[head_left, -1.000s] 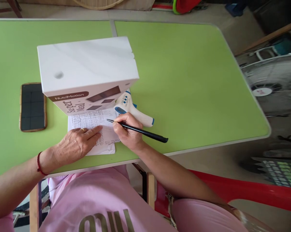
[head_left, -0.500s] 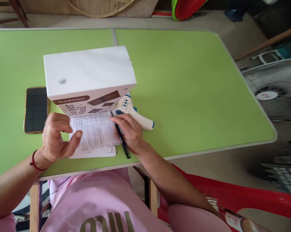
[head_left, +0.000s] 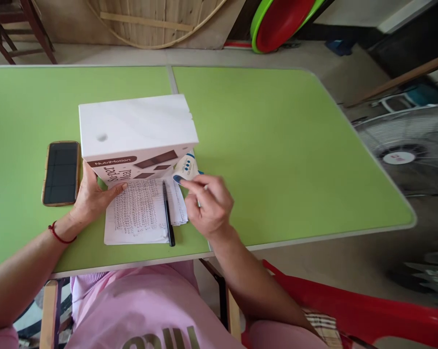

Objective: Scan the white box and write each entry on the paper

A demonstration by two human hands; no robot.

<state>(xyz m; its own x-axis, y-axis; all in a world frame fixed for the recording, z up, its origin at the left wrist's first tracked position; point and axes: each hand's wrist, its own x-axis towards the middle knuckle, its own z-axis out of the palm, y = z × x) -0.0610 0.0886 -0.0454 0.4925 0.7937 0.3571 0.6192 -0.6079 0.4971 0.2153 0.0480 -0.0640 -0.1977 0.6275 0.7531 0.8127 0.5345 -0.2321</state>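
Observation:
My left hand (head_left: 91,196) is at the lower left corner of a white NutriMotion box (head_left: 139,123). Its fingers pass along the box's left side and are partly hidden; its thumb stretches over the top of the handwritten sheets (head_left: 135,218). A black pen (head_left: 168,218) lies on the sheets, out of my hands. My right hand (head_left: 211,206) hovers at a white and blue handheld thermometer (head_left: 187,167), index finger stretched out towards its near end and thumb apart. That hand hides the thermometer's handle, so contact is hard to judge.
A phone in a brown-edged case (head_left: 61,173) lies left of the box. All of these rest on a green table (head_left: 284,145) with a pale rim. Beyond its right edge stands a fan (head_left: 398,157); a red chair (head_left: 350,303) is at lower right.
My right hand has let go of the pen, now lying on the sheets, and shifted right and slightly up. My left hand has come from above the sheets to the box's corner, its fingers uncurled.

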